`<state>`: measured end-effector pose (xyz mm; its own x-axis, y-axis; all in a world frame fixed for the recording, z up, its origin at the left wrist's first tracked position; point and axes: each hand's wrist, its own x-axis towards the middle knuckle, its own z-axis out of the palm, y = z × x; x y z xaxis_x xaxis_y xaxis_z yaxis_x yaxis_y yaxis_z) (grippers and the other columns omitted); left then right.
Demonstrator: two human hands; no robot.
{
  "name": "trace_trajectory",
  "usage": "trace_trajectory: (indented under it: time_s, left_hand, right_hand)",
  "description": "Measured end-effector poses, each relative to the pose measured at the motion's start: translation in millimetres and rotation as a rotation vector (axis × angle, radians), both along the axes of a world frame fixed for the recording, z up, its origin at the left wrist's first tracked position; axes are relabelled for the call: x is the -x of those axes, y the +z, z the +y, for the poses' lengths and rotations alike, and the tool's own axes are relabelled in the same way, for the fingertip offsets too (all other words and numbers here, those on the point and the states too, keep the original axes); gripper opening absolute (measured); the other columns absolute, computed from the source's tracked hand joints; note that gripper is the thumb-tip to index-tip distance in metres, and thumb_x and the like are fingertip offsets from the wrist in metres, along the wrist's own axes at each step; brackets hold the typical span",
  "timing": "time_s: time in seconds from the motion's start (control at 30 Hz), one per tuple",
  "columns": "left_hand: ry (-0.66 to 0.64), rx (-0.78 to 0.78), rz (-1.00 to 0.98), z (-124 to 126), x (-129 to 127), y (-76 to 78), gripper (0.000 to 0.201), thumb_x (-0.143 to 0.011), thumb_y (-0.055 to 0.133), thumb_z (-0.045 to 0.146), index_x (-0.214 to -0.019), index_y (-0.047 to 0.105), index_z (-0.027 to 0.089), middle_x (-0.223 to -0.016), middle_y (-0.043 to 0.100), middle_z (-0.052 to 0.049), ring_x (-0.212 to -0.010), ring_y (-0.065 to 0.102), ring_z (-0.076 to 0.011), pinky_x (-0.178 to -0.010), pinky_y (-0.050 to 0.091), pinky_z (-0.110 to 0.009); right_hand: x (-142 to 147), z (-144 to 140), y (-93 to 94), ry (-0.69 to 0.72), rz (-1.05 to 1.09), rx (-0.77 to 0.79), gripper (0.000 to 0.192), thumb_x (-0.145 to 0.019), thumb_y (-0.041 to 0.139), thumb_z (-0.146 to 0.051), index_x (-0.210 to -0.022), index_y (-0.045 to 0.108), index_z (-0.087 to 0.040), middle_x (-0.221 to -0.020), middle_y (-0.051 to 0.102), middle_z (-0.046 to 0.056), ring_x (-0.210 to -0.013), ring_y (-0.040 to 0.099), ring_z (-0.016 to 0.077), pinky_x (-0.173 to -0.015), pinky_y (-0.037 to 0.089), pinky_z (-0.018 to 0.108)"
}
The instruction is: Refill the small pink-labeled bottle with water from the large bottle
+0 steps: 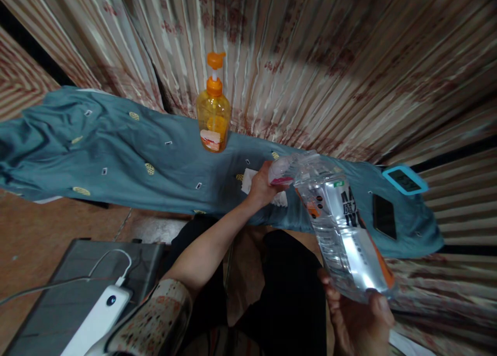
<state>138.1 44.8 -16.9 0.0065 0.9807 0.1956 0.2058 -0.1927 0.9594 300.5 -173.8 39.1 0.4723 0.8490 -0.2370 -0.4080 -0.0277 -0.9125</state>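
Observation:
My right hand is closed around the base of a large clear plastic bottle with a silver, black and orange label. The bottle is tilted, its neck end pointing up and left toward my left hand. My left hand is closed on a clear, thin plastic item with a pink patch, held right at the bottle's neck end; whether it is a cup or a small bottle I cannot tell. Under my left hand, a white piece of tissue or paper lies on the blue-green cloth.
An orange pump bottle stands at the back of the cloth-covered surface. To the right lie a dark phone and a blue-framed digital timer. A pleated curtain hangs behind. At lower left, a white power bank with a cable rests on a grey box.

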Motion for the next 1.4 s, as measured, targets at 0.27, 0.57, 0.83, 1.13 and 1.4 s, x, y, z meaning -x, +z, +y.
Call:
trace_trajectory:
  time_s: [0.27, 0.57, 0.83, 1.13, 1.4]
  left_hand:
    - [-0.004, 0.010, -0.009, 0.5, 0.0, -0.9, 0.066, -0.061, 0.084, 0.022, -0.119, 0.051, 0.016, -0.104, 0.069, -0.008, -0.097, 0.067, -0.0253, -0.086, 0.052, -0.036]
    - [0.000, -0.014, -0.005, 1.5, -0.3, -2.4, 0.066, -0.061, 0.084, 0.021, -0.118, 0.051, 0.017, -0.104, 0.069, -0.007, -0.097, 0.066, -0.0241, -0.085, 0.051, -0.034]
    - [0.004, 0.013, 0.022, 1.3, -0.6, -1.3, 0.068, -0.062, 0.084, 0.023, -0.120, 0.050, 0.016, -0.105, 0.069, -0.009, -0.097, 0.067, -0.0259, -0.086, 0.052, -0.037]
    - [-0.001, 0.001, 0.007, 0.4, 0.1, 0.8, 0.066, -0.061, 0.083, 0.018, -0.119, 0.051, 0.017, -0.107, 0.069, -0.008, -0.101, 0.066, -0.0250, -0.088, 0.051, -0.036]
    - [0.004, 0.020, 0.012, 0.2, 0.1, 1.3, 0.066, -0.062, 0.083, 0.019, -0.119, 0.051, 0.016, -0.106, 0.069, -0.008, -0.099, 0.066, -0.0246, -0.087, 0.051, -0.036]
  right_hand:
    - [-0.2, -1.0, 1.9, 0.011, 0.009, -0.017, 0.059, -0.066, 0.078, -0.047, -0.120, 0.063, -0.030, -0.088, 0.071, 0.002, -0.063, 0.069, 0.0196, -0.048, 0.057, 0.024]
    - [1.1, 0.1, -2.6, 0.016, -0.013, -0.014, 0.064, -0.064, 0.079, -0.048, -0.123, 0.061, -0.028, -0.085, 0.071, 0.004, -0.063, 0.068, 0.0202, -0.047, 0.056, 0.025]
    - [0.0, -0.2, -1.7, 0.019, 0.002, -0.011, 0.061, -0.062, 0.081, -0.047, -0.118, 0.064, -0.029, -0.086, 0.072, 0.003, -0.063, 0.070, 0.0211, -0.047, 0.057, 0.026]
    - [2.2, -0.7, 0.4, 0.011, 0.004, 0.008, 0.058, -0.063, 0.080, -0.047, -0.116, 0.065, -0.029, -0.088, 0.072, 0.003, -0.064, 0.070, 0.0201, -0.048, 0.057, 0.024]
    - [7.4, 1.7, 6.0, 0.036, -0.044, -0.017, 0.057, -0.066, 0.078, -0.049, -0.118, 0.063, -0.029, -0.084, 0.071, 0.001, -0.063, 0.069, 0.0180, -0.048, 0.056, 0.022]
